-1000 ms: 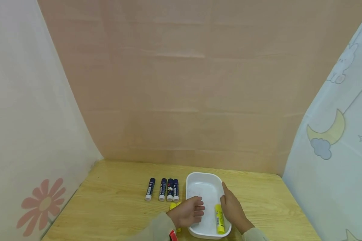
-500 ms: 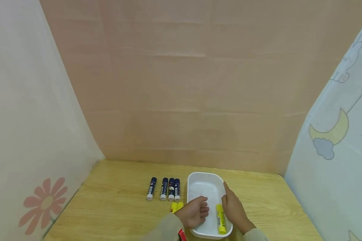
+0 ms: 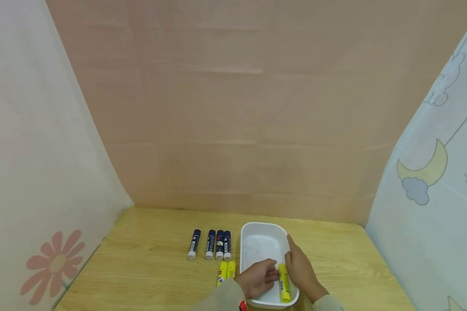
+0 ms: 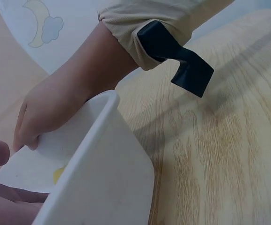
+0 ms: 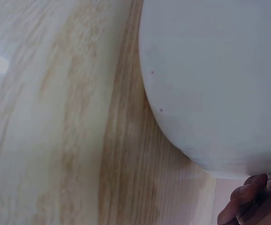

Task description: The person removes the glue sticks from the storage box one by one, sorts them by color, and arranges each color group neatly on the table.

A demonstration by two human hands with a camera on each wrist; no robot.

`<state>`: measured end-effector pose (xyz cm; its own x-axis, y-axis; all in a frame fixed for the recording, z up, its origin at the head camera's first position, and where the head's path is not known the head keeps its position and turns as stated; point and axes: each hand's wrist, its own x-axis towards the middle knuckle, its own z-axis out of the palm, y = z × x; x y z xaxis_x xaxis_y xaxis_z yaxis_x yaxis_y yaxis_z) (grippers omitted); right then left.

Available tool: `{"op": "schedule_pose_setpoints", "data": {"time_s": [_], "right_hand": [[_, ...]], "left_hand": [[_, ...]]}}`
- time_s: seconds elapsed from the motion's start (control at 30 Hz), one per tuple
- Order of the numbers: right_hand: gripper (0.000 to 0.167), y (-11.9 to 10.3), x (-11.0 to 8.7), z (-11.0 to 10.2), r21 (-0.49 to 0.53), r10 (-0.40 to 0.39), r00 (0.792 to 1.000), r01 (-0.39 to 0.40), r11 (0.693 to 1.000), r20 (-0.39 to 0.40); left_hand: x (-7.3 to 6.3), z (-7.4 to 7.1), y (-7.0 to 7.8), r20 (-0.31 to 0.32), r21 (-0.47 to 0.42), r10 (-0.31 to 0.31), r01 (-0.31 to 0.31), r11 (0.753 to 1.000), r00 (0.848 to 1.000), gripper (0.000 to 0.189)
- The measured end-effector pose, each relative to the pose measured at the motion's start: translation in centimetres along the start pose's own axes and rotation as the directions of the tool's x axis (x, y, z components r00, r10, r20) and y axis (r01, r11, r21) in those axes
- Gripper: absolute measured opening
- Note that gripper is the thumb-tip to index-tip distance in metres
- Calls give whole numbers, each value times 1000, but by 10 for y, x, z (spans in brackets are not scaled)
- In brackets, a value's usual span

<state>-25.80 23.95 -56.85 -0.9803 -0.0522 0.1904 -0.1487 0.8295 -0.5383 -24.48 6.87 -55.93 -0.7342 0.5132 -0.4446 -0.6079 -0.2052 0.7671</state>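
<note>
A white plastic tray (image 3: 258, 250) stands on the table, and my right hand (image 3: 301, 268) grips its right rim. Inside the tray, along the right wall, lies a yellow glue stick (image 3: 284, 283). My left hand (image 3: 258, 278) is over the tray's near part, fingers loosely bent toward that glue stick, holding nothing. In the left wrist view, thumb and fingers are spread apart, with a bit of yellow (image 4: 58, 175) beyond them. Left of the tray, two yellow glue sticks (image 3: 222, 271) lie side by side, partly hidden by my left sleeve. The right wrist view shows mainly the tray's outer wall (image 5: 210, 84).
Several navy glue sticks with white ends (image 3: 219, 245) lie in a row behind the yellow pair, one (image 3: 193, 244) set apart at the left. The wooden table (image 3: 148, 259) ends at a brown backdrop (image 3: 233, 172), with patterned white cloths at both sides.
My left hand has moved right, further over the tray and closer to the yellow glue stick in it. More of the yellow pair shows now. The right hand stays on the rim.
</note>
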Motion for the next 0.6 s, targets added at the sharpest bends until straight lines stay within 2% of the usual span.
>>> {"op": "schedule_pose_setpoints", "data": {"time_s": [0.23,0.43,0.6], "right_hand": [[52,0,0,-1,-15,-7,1000,7,1000,-1],[52,0,1,-2,-17,0,1000,0,1000,6],[52,0,-1,-2,-5,-15,1000,15,1000,-11]], "left_hand": [[-1,0,0,16,51,-35,34,998,999,43],[4,1,-5,40,141,-4,-1,990,999,30],[5,1,-7,35,150,0,-5,989,999,25]]}}
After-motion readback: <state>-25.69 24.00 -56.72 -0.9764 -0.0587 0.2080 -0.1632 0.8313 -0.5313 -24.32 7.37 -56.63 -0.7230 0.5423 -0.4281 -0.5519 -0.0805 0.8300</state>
